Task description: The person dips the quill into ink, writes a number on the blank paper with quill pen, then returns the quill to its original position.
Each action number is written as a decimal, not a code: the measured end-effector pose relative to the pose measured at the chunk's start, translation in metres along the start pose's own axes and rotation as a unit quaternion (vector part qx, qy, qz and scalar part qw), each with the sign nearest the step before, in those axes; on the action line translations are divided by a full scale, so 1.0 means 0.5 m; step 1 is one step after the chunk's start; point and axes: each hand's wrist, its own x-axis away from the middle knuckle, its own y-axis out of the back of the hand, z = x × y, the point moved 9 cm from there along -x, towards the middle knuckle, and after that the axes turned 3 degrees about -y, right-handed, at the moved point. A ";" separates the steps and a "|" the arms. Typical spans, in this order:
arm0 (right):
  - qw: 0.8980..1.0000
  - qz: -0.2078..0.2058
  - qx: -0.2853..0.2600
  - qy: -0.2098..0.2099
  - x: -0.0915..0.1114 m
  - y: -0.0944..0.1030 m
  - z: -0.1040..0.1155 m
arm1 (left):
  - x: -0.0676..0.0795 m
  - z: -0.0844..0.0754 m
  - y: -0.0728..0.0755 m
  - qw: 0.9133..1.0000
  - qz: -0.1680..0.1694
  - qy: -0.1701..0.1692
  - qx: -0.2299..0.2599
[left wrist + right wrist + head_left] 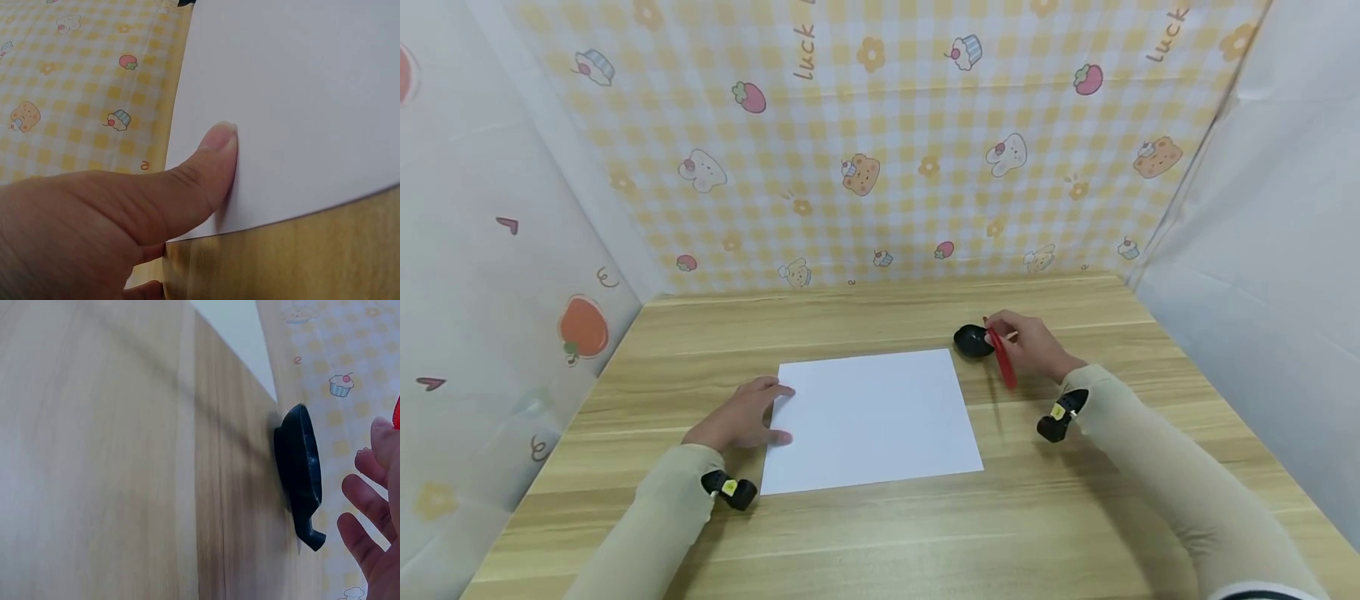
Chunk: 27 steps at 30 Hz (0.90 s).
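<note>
A white sheet of paper point(872, 421) lies flat on the wooden table. At its left edge is my left hand point(747, 414), thumb and a fingertip spread over the paper; the left wrist view has the thumb point(215, 150) on the sheet. My right hand point(1028, 343), right of the paper's far corner, pinches a slim red stick-like object point(1002, 358), blurred, its exact kind unclear. Beside those fingers is a small black bowl-like dish point(972, 341). In the right wrist view this dish point(299, 456) shows a short handle-like end, and only a sliver of the red object point(397, 414) appears.
The table point(880, 542) reaches back to a yellow checked cloth point(880, 125) hung as a rear wall. Pale cloth walls stand at the left point(482, 275) and right point(1285, 250). Each wrist carries a black camera band.
</note>
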 end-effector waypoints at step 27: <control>0.962 -0.017 -0.255 -0.099 0.002 0.006 -0.014 | 0.009 -0.002 -0.003 1.000 -0.002 0.005 0.008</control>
